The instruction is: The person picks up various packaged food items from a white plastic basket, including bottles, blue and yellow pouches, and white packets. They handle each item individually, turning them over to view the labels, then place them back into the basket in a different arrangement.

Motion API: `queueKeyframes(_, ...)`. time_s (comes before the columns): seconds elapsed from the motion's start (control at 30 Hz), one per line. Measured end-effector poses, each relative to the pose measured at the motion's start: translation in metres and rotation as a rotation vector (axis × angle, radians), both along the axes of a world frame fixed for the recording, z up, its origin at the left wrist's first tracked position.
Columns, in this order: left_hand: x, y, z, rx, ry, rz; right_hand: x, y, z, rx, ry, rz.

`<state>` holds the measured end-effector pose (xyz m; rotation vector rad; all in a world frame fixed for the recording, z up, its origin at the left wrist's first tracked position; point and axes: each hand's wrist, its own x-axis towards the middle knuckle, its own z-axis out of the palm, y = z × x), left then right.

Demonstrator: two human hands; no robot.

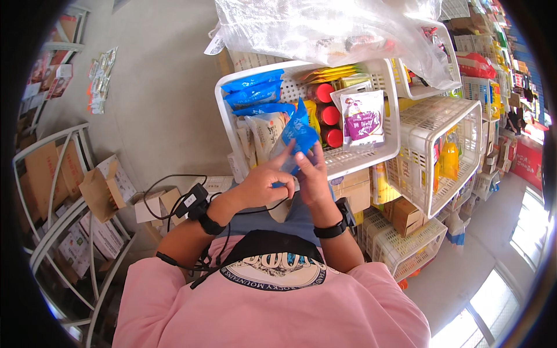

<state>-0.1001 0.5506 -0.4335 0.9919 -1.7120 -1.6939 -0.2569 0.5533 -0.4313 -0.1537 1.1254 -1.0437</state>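
Observation:
Both hands meet over the near edge of a white plastic basket (394, 108). My right hand (313, 172) grips a blue-and-clear plastic packet (300, 130), its fingers partly behind it. My left hand (265, 182) touches the packet's near side with an extended finger; whether it grips it is hard to tell. Inside the basket, blue packets (254, 93) lie at the back left, with pale packets (267, 130) in front. Red-lidded jars (329, 115) stand in a row at the middle. A white-and-purple packet (363, 119) lies at the right, and yellow packets (333, 73) at the back.
Clear plastic sheeting (330, 30) covers goods behind the basket. A second white basket (435, 152) lies tilted at the right, above cardboard boxes (407, 217). Metal racks (65, 174) and an opened carton (102, 191) stand at the left. Packets (102, 80) lie on the floor.

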Motion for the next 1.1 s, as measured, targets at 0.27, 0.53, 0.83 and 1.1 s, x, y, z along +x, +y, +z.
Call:
queueKeyframes(0.27,-0.008,-0.012,-0.018,0.135,0.076,-0.284,-0.017,-0.003,-0.03,-0.04,0.251,0.003)
queueKeyframes(0.53,0.049,-0.061,-0.087,-0.397,-0.659,0.24,-0.065,-0.033,-0.04,-0.34,0.341,-0.209)
queueKeyframes(0.83,0.037,-0.057,-0.126,-0.619,-1.028,0.17,-0.008,-0.12,-0.081,-0.535,0.078,0.178)
queueKeyframes(1.1,0.035,-0.058,-0.119,-0.646,-0.907,0.247,0.031,-0.12,-0.135,-0.717,0.939,0.436)
